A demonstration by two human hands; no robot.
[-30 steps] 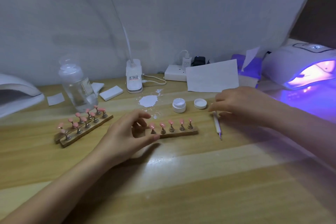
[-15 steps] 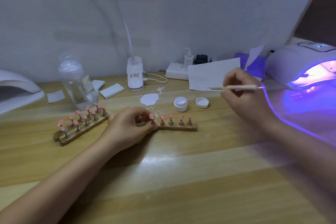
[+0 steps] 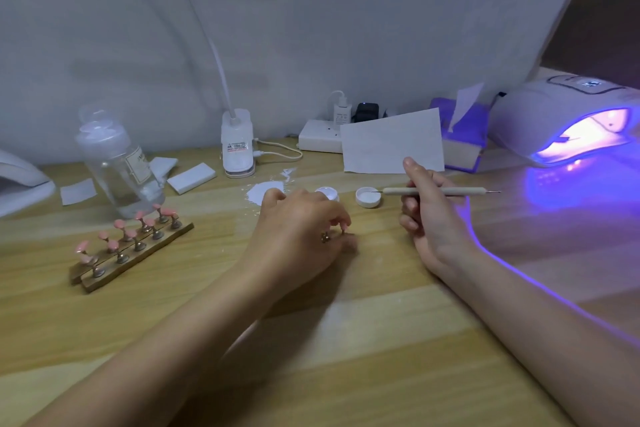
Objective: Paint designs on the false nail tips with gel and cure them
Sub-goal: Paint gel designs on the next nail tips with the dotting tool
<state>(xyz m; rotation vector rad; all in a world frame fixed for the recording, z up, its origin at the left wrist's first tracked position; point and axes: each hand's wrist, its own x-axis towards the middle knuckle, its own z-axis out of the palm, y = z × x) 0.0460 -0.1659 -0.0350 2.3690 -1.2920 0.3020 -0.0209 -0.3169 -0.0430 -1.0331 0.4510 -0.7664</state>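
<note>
The nail tips point(image 3: 344, 227) sit mid-table on a stand mostly hidden under my left hand point(image 3: 304, 236), which grips it. My right hand point(image 3: 429, 215), just beside, pinches the dotting tool point(image 3: 434, 191), which lies crosswise with its point toward the gel jar point(image 3: 327, 192).

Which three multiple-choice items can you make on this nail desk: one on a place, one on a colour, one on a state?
1. Where does the small white lid lie?
A. beside the dotting tool's left tip
B. inside the lamp
C. on the bottle

2. What colour are the nail tips on the left holders?
A. green
B. pink
C. black

3. What is the state of the lamp at the right?
A. switched on
C. dark
B. lying upside down

Answers: 1 A, the white lid sits by the tip of the dotting tool, held in the right hand. 2 B, the nail tips are pink. 3 A, the lamp glows purple.
</note>
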